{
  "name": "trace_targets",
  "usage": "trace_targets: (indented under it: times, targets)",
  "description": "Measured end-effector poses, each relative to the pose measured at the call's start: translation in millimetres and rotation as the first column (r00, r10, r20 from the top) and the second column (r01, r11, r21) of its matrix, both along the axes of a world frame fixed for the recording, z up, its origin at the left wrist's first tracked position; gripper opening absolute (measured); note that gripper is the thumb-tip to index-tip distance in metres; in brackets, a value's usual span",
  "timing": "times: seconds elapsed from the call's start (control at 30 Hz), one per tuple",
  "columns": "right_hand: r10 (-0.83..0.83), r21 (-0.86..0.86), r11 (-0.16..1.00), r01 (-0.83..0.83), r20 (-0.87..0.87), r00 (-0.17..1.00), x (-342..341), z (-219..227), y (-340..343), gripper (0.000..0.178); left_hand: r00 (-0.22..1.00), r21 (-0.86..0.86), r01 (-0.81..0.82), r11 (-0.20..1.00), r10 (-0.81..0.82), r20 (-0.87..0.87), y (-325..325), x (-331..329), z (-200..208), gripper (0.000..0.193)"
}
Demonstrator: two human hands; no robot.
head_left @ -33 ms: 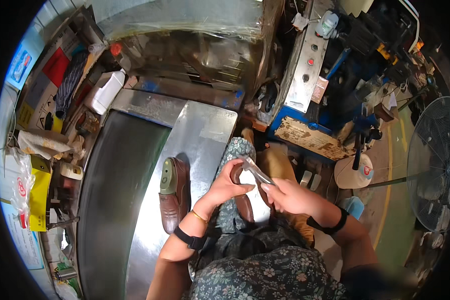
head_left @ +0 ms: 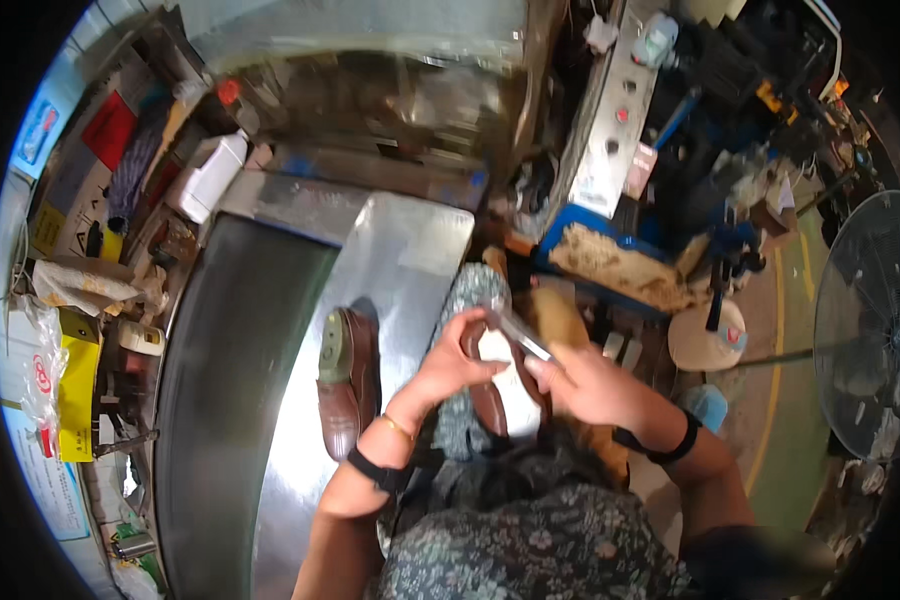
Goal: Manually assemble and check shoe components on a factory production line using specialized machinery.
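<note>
A brown shoe (head_left: pixel 487 403) lies sole up on my lap, with its white sole (head_left: pixel 515 398) facing me. My left hand (head_left: pixel 448 362) is closed around its far end, thumb resting on the sole. In my right hand (head_left: pixel 592 385) is a grey metal hand tool (head_left: pixel 518 332), blurred, its exact kind unclear. The tool reaches across the end of the shoe close to my left fingers. A second brown shoe (head_left: pixel 342 415) stands upright to my left, with a green last (head_left: pixel 336 345) inside it, touched by neither hand.
The second shoe stands on a shiny metal ledge (head_left: pixel 410 235) beside a dark conveyor belt (head_left: pixel 235 330). Farther left, a shelf holds a white jug (head_left: pixel 210 178) and a yellow box (head_left: pixel 76 395). A machine with a button panel (head_left: pixel 610 150) stands ahead right; a large fan (head_left: pixel 865 325) is at far right.
The surroundings have shifted slightly upward in view, with more blur. My right hand and the tool have moved a little; my left hand stays on the shoe.
</note>
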State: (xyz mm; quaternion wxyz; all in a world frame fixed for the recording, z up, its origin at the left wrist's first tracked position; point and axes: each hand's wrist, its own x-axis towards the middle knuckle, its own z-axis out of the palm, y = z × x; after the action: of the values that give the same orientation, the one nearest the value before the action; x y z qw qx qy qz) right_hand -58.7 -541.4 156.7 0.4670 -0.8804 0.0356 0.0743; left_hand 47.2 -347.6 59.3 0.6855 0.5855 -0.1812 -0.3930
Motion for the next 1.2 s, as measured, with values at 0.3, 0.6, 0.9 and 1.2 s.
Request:
trace_targets:
  times: [0.3,0.6,0.9,1.2]
  targets:
    - [0.129,0.208,0.973,-0.099,-0.139,0.982,25.1,3.6,1.6,0.036,1.0,-0.101,-0.007,0.995,0.004,-0.028,17.7,-0.4,-3.8,0.084]
    - [0.218,-0.264,0.937,-0.23,-0.074,0.973,172.2,-88.7,74.3,0.066,0.917,-0.04,-0.104,0.994,0.111,0.382,33.1,-30.4,25.2,0.088]
    - [0.564,0.644,0.735,-0.211,-0.409,0.718,54.3,0.7,-48.5,0.05,0.935,-0.173,0.209,0.962,-0.145,0.323,3.5,-46.7,82.1,0.105]
    - [-0.406,0.829,0.149,0.539,-0.446,0.798,-34.7,-59.6,-87.6,0.039,0.427,0.193,-0.686,0.701,0.173,0.888,119.7,-11.8,51.2,0.049]
